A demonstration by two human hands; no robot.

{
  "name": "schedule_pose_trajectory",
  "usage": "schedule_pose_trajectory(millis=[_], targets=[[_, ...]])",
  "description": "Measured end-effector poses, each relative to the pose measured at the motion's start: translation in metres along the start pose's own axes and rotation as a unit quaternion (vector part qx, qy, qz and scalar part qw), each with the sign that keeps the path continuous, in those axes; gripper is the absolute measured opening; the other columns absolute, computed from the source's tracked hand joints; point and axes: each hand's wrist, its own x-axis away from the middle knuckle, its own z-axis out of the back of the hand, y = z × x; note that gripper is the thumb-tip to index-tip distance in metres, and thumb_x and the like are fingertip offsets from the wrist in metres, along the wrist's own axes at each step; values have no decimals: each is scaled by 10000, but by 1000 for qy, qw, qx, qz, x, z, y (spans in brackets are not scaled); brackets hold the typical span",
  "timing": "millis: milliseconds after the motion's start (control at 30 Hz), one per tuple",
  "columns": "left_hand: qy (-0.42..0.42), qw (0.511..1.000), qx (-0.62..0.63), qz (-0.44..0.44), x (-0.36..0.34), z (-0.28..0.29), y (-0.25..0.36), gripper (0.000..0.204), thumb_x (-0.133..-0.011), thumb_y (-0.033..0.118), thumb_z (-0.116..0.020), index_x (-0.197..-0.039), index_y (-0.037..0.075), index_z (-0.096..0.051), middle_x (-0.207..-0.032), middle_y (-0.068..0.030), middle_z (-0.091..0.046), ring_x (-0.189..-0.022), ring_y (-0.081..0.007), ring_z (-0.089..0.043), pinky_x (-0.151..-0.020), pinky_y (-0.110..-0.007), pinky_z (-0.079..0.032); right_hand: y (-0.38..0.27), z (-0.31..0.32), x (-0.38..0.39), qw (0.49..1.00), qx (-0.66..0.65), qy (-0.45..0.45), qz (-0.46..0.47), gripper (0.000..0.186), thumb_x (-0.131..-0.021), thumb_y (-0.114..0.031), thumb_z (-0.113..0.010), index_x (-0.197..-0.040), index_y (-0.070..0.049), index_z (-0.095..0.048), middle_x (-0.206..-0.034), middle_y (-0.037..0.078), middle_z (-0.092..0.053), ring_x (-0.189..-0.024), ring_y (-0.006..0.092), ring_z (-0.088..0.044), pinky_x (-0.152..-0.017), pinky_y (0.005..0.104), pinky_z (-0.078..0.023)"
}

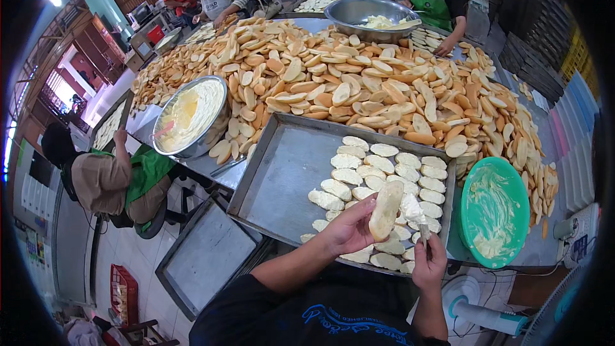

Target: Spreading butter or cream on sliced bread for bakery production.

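Note:
My left hand [349,227] grips an oval slice of bread [386,211], held up on its long side with the pale cut face showing. Closed round the handle of a spreading knife [423,233] is my right hand [429,264]; a lump of white cream [411,207] sits on the blade, close beside the slice. Both hands are over the near right part of a metal tray [282,166]. Rows of cream-coated slices [378,163] lie on the tray's right side. A green basin [466,208] smeared with cream stands to the right of the tray.
A big heap of bread slices [320,70] covers the table behind the tray. Steel bowls of cream stand left [221,115] and far back [339,19]. An empty tray [205,256] is low at left. Other people [102,179] work around the table. A fan [564,301] stands near right.

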Motion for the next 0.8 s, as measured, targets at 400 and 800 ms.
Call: schedule_pose_trajectory(millis=[400,800], targets=[[45,996,16,69,12,-8,-21,322,-875,316,-528,-1160,174,-484,-1015,27,-584,-902,-114,-569,-745,-300,-458,21,9,26,993,-107,39,-43,220,-878,-36,-481,-1066,73,-455,-871,55,-510,-771,105,-462,-682,212,-393],[97,993,-50,40,34,-26,-34,389,-843,344,-555,-1184,183,-460,-1071,6,-559,-952,-128,-546,-787,-326,-434,14,23,42,987,-145,21,-64,395,-890,-32,-457,-1265,38,-355,-826,44,-468,-709,96,-404,-634,213,-365]])
